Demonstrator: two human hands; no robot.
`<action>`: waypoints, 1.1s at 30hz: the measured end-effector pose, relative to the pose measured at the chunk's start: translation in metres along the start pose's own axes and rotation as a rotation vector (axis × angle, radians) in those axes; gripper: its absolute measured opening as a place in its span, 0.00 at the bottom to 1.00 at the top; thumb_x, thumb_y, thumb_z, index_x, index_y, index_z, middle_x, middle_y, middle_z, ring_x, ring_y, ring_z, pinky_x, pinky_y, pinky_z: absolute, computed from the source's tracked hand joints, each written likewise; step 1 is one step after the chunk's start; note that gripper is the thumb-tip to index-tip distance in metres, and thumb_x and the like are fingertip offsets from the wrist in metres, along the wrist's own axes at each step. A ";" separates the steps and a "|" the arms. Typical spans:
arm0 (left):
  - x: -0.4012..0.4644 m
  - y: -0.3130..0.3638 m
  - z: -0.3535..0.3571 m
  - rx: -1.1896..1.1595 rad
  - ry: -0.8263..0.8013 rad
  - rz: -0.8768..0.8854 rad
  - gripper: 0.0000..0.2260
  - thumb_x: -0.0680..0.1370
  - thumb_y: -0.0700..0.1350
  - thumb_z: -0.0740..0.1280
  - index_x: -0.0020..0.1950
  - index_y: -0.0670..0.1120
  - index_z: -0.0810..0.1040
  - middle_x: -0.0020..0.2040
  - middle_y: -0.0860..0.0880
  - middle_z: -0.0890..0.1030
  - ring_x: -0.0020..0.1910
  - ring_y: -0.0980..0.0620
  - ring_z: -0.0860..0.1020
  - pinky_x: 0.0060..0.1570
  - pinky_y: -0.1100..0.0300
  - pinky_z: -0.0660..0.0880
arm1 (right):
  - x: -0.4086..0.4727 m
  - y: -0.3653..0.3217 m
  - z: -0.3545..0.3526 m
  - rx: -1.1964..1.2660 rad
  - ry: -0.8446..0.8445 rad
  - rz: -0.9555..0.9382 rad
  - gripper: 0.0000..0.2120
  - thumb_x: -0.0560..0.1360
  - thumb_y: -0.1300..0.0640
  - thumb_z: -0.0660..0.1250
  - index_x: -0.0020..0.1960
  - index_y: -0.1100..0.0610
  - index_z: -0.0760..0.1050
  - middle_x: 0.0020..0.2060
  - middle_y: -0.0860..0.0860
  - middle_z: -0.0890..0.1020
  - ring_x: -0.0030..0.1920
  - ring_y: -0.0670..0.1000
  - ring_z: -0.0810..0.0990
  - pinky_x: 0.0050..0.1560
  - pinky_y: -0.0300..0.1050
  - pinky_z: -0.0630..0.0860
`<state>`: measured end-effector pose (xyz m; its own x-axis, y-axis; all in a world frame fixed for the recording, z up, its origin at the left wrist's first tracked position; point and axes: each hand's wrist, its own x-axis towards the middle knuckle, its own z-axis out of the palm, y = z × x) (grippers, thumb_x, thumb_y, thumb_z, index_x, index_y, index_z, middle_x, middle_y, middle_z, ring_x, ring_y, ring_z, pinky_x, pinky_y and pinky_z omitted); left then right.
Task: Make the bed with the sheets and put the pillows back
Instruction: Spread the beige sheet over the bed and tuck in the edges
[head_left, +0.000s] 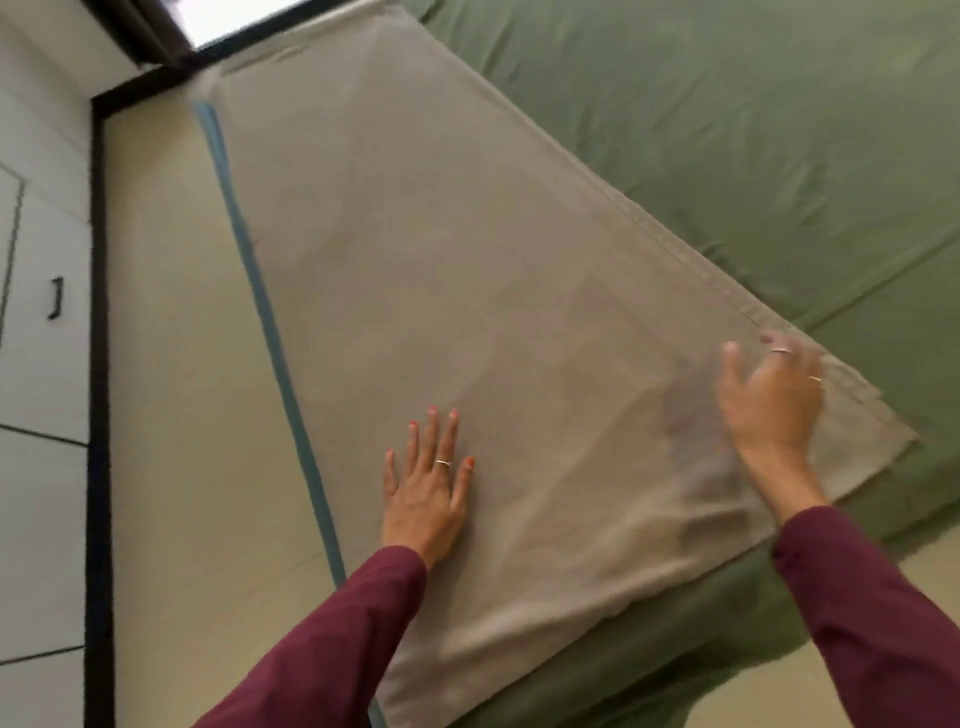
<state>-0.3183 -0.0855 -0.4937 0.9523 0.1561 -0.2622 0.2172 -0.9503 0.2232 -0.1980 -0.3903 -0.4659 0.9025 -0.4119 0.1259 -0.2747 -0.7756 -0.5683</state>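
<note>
1. Your left hand (428, 480), lower centre, lies flat with fingers straight, pressing on the tan sheet (467, 312).
2. Your right hand (771, 395), right of centre, is blurred; fingers spread over the sheet's hemmed edge, grasp cannot be told.
3. Tan sheet runs diagonally from bottom centre to top centre, over the green sheet (753, 130).
4. Cabinet (41, 260) at far left.

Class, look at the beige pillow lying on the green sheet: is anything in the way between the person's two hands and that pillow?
Nothing visible is in the way. The left hand lies flat on the beige pillow, fingers spread. The right hand is blurred at the pillow's far edge, beside the green sheet; whether it touches is unclear.
</note>
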 end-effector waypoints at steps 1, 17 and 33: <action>0.000 -0.009 -0.002 0.008 0.010 -0.030 0.25 0.79 0.61 0.39 0.72 0.62 0.30 0.74 0.58 0.31 0.74 0.55 0.32 0.71 0.53 0.31 | -0.008 -0.017 0.020 -0.005 -0.066 -0.146 0.30 0.75 0.43 0.53 0.62 0.66 0.72 0.63 0.66 0.73 0.63 0.66 0.72 0.62 0.58 0.68; -0.073 -0.020 0.037 0.105 0.074 0.094 0.25 0.80 0.60 0.47 0.77 0.57 0.51 0.78 0.54 0.54 0.76 0.49 0.51 0.69 0.49 0.51 | -0.133 -0.035 0.089 -0.257 -0.578 -1.097 0.24 0.80 0.43 0.50 0.76 0.43 0.60 0.76 0.49 0.61 0.75 0.48 0.60 0.71 0.55 0.57; -0.043 -0.040 0.003 0.163 -0.050 0.371 0.26 0.81 0.62 0.44 0.78 0.55 0.49 0.78 0.56 0.48 0.76 0.53 0.47 0.71 0.52 0.45 | -0.151 -0.039 0.053 -0.217 -0.529 -0.565 0.28 0.79 0.36 0.41 0.77 0.42 0.55 0.77 0.44 0.53 0.76 0.44 0.51 0.74 0.50 0.44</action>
<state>-0.3683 -0.0553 -0.4942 0.9472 -0.2151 -0.2376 -0.1800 -0.9705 0.1606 -0.3061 -0.2722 -0.5063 0.9469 0.3098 -0.0856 0.2612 -0.8970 -0.3566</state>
